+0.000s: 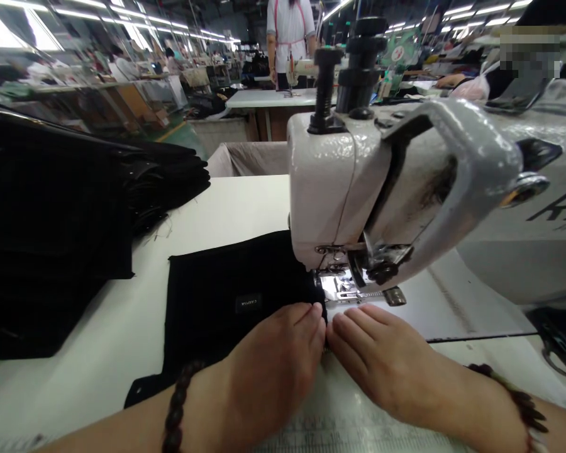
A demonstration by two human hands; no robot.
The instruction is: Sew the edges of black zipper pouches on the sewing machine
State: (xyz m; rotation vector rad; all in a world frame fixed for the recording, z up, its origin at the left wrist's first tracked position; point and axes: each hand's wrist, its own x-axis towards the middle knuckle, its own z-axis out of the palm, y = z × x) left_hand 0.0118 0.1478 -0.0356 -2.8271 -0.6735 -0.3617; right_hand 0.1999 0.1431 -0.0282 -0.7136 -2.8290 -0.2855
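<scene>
1. While both bare hands meet near the middle of the view, a black fabric piece (207,277) lies flat on a pale worktable (245,201), its right edge reaching the lit needle area of a white sewing machine (325,182).
2. Left hand (280,358): back upward, with fingers bunched together and closed on the fabric's right edge, just in front of the metal presser foot (344,289). A dark beaded bracelet (177,406) circles the wrist.
3. Right hand (382,365): fingers curled close together, tips at that same edge, almost meeting the left fingertips. Whether it pinches the cloth or only rests against it, I cannot tell. This wrist also wears a beaded bracelet (514,396).
4. On the fabric, near the left hand, sits a small dark rectangular label (248,303) with pale lettering too small to read surely.
5. At far left, a thick stack of black pieces (66,220) covers part of the table. Ruler markings (339,437) run along the near edge, below the hands.
6. Beyond the machine, a person in a white top (292,38) stands behind another sewing table (278,97) in a large workshop.
</scene>
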